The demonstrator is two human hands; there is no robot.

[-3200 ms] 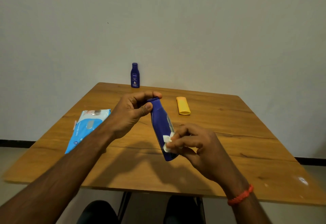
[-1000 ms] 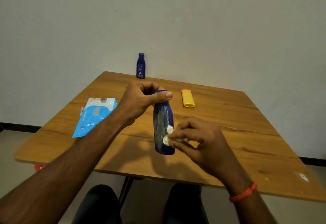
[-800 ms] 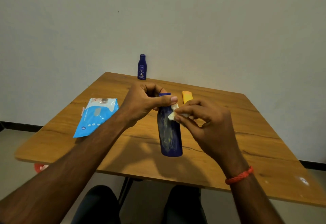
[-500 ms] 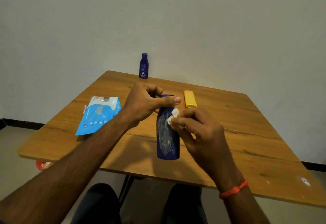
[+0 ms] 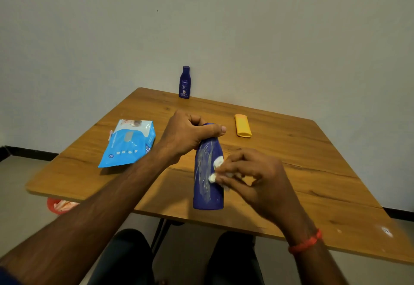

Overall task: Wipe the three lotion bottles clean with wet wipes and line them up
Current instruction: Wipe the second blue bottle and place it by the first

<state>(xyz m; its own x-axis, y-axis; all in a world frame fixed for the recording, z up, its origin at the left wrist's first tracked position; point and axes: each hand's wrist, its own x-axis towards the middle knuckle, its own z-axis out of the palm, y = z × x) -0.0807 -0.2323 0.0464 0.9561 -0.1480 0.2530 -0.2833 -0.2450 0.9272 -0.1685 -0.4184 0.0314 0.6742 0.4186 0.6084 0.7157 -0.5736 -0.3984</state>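
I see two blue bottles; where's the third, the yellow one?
In the head view the yellow bottle lies flat on the wooden table, right of centre, just beyond the right hand and apart from it.

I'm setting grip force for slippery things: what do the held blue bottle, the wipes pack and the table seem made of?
Held bottle: likely opaque blue plastic, glossy; pale streaks glint along its side, perhaps smears.
Wipes pack: thin plastic film, slight sheen; it is creased and puffy.
Table: wood or wood-look laminate, smooth and matte; grain lines and knots show.
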